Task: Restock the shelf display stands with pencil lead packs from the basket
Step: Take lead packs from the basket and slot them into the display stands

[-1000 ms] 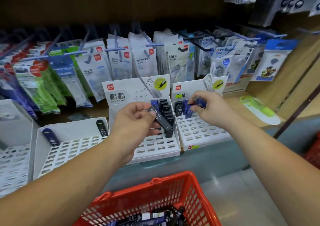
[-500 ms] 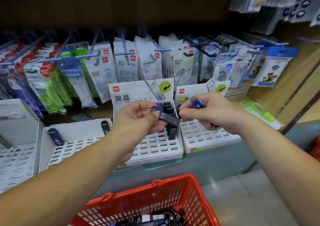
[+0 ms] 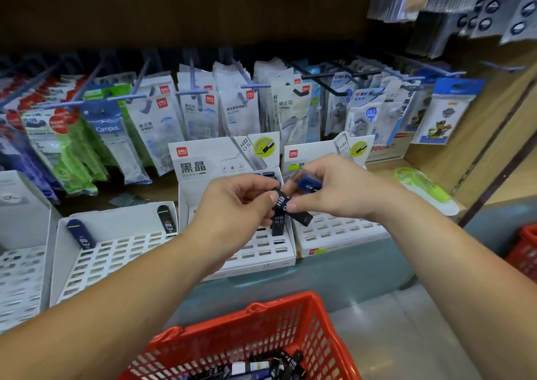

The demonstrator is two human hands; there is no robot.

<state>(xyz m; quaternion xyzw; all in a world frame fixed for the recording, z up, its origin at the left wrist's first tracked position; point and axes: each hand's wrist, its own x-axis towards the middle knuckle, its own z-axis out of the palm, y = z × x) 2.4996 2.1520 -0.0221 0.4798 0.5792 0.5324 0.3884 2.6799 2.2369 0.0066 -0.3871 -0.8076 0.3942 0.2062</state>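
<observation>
- While both hands meet over the middle stand (image 3: 232,161), left hand (image 3: 241,205) pinches one end of a black pack (image 3: 302,217) marked HB; thumb and forefinger pressed on it, other fingers (image 3: 247,189) curled.
- right hand (image 3: 343,190) curls round a blue pack (image 3: 309,182) at its top, with a lower fingertip touching the black pack mid-length. Reads as a hand-over or a sort by colour, judgement only.
- black pack is tilted, clear of the slots, just above the upright packs (image 3: 278,224) in the middle stand's back right column; probably bound for the next slot there.
- middle stand: at the shelf's front edge; only that back right column shows packs.
- right stand (image 3: 334,234): just beside it on the same edge; slot grid shows, back rows hidden behind the right hand.
- left stand (image 3: 116,251): two dark packs (image 3: 81,234) lean at its back corners.
- far-left stand (image 3: 20,263): towards the shelf's left end, contents unclear.
- red basket (image 3: 232,336): below the shelf's front edge, well apart from the stands; loose packs (image 3: 287,362), black and blue, lie in the bottom, so restocking looks far from done.
</observation>
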